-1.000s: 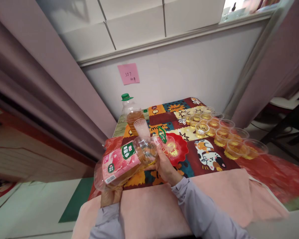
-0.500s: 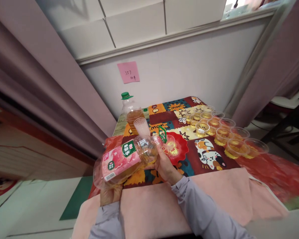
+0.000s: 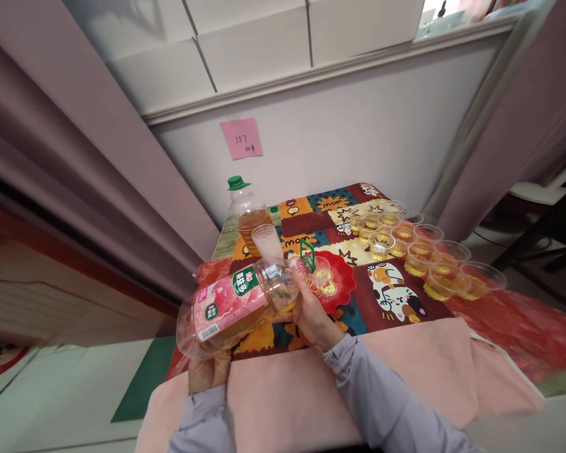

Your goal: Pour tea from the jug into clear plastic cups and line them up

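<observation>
A large clear juice bottle (image 3: pixel 233 302) with a pink label lies tilted between my hands, its neck toward the right. My right hand (image 3: pixel 311 314) is closed around the neck end. Under the base, my left hand (image 3: pixel 210 371) supports the bottle, its fingers partly hidden. Yellowish liquid lies along the bottle's lower side. Just past the neck, a clear plastic cup (image 3: pixel 319 272) is in the red scalloped dish (image 3: pixel 346 286), next to a green plastic handle ring (image 3: pixel 306 255). Behind the bottle stands a stack of clear cups (image 3: pixel 266 240).
A second bottle (image 3: pixel 252 223) with a green cap and amber liquid stands at the back left. Several clear cups of yellow liquid (image 3: pixel 422 258) are grouped on the right of the patterned mat (image 3: pixel 306 225). Red plastic sheeting (image 3: pixel 523 333) hangs over the right edge. Behind is a wall (image 3: pixel 330 138).
The bottle and both hands hold almost the same position. The view has shifted very slightly.
</observation>
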`<state>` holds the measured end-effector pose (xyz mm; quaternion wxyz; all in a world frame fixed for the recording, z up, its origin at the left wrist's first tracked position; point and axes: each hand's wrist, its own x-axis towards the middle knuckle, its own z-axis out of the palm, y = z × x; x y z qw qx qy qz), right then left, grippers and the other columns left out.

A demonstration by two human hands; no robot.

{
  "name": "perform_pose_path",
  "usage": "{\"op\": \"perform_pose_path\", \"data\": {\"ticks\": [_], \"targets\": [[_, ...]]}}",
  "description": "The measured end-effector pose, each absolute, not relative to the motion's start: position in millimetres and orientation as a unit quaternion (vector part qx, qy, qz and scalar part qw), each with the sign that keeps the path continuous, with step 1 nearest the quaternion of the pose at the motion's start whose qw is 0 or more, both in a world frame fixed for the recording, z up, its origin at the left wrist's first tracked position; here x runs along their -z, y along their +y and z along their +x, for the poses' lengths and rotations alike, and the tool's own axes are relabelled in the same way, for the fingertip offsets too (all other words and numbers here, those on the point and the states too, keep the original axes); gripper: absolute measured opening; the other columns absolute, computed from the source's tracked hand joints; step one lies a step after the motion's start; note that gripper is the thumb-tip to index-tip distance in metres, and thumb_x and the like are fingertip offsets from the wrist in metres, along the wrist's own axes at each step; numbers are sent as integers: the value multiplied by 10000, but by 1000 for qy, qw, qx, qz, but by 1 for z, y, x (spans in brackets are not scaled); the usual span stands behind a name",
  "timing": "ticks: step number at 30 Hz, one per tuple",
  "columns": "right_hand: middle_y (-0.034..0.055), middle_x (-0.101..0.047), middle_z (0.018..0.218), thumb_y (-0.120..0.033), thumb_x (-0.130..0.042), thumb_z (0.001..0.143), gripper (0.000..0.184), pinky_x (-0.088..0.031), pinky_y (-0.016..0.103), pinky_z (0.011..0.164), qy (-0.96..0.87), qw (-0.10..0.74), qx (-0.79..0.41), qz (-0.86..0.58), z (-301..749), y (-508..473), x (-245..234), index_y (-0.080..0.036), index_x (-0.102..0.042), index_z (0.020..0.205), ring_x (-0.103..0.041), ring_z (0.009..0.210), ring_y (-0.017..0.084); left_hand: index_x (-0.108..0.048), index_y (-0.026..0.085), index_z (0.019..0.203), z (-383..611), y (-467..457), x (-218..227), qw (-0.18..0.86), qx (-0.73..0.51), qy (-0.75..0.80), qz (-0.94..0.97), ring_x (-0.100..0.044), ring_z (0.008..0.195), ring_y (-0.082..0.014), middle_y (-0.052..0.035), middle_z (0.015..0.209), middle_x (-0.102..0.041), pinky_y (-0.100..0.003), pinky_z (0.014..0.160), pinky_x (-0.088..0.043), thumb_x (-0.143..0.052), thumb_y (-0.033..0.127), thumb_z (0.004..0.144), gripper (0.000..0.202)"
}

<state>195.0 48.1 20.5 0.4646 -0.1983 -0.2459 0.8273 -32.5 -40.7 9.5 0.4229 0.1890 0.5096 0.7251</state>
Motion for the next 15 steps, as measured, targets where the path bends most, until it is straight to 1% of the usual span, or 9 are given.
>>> {"op": "perform_pose_path", "data": {"ticks": [3, 5, 8, 11, 13, 15], "targets": [[83, -831, 1281, -669, -464, 1122, 566, -739, 464, 815, -245, 459, -831, -199, 195, 49, -21, -303, -624, 1523, -825, 1094, 271, -622, 375, 1584, -35, -38, -3, 418, -765, 453, 189, -500, 1592, -349, -11, 1692, -587, -288, 908, -688, -761, 366, 944, 656], [84, -832, 1277, -654, -450, 1132, 560, -739, 458, 812, -243, 459, -831, -198, 196, 49, -21, -298, -617, 1531, -826, 1081, 265, -655, 347, 1551, -35, -37, 1, 409, -779, 436, 191, -525, 1574, -344, -26, 1665, -614, -277, 879, -690, -784, 347, 914, 650], [75, -835, 1265, -655, -475, 1125, 555, -740, 461, 805, -237, 462, -830, -202, 196, 49, -22, -318, -604, 1548, -830, 1061, 264, -645, 362, 1557, -35, -37, 3, 403, -781, 428, 211, -569, 1539, -332, -20, 1672, -604, -280, 892, -687, -815, 340, 905, 674], [69, -836, 1255, -652, -481, 1126, 535, -740, 462, 806, -232, 461, -831, -207, 197, 49, -23, -330, -614, 1532, -833, 1051, 264, -626, 358, 1583, -40, -38, 3, 417, -775, 426, 207, -629, 1481, -332, -46, 1678, -595, -309, 920, -688, -835, 321, 910, 705], [73, -837, 1245, -645, -463, 1135, 529, -740, 459, 809, -230, 459, -833, -207, 197, 49, -23, -318, -623, 1519, -834, 1048, 263, -620, 354, 1593, -44, -39, 4, 428, -772, 424, 202, -636, 1473, -334, -61, 1688, -584, -336, 954, -685, -836, 326, 921, 706], [78, -839, 1233, -638, -446, 1142, 532, -739, 456, 814, -230, 458, -834, -204, 197, 49, -23, -307, -621, 1521, -835, 1046, 261, -620, 351, 1597, -47, -39, 6, 432, -771, 419, 208, -618, 1492, -338, -64, 1713, -554, -342, 972, -682, -835, 341, 930, 701]]}}
